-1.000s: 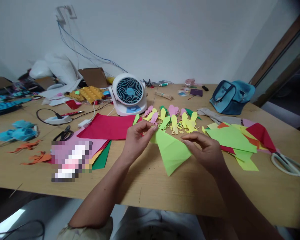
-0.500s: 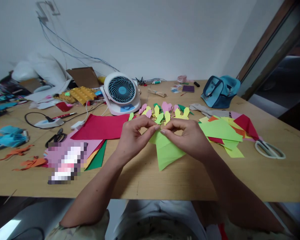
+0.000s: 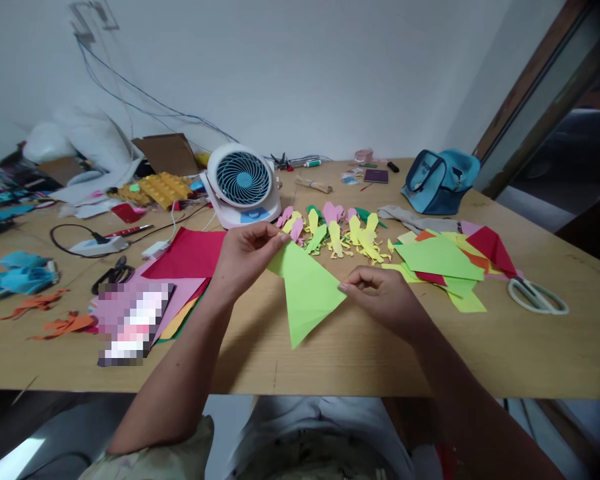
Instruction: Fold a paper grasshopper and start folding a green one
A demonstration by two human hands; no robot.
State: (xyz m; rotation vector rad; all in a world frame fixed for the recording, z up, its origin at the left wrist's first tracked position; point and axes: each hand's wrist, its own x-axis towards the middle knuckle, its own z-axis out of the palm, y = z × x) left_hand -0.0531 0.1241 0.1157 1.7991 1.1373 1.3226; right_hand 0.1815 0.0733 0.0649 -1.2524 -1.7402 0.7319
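Note:
A folded sheet of light green paper (image 3: 310, 293) is held above the table between both hands. My left hand (image 3: 247, 257) pinches its upper left corner between thumb and fingers. At its right corner, my right hand (image 3: 380, 297) grips the edge with thumb and fingertips. The paper's lower point hangs down toward the table's front. Just behind it lie several cut paper figures (image 3: 335, 237) in yellow, pink and green. A red sheet (image 3: 187, 253) lies to the left, partly behind my left hand.
A white fan (image 3: 245, 180) stands behind the figures. Paper scraps (image 3: 443, 260) and scissors (image 3: 537, 297) lie to the right, a blue bag (image 3: 440, 180) farther back. On the left are coloured sheets (image 3: 180, 313), a blurred-out flat object (image 3: 137, 327), black-handled scissors (image 3: 113, 273) and a power strip (image 3: 97, 245).
My hands have moved apart from their close pinch at the paper's top. My right hand has shifted right and down to another corner, and the green paper is spread wider.

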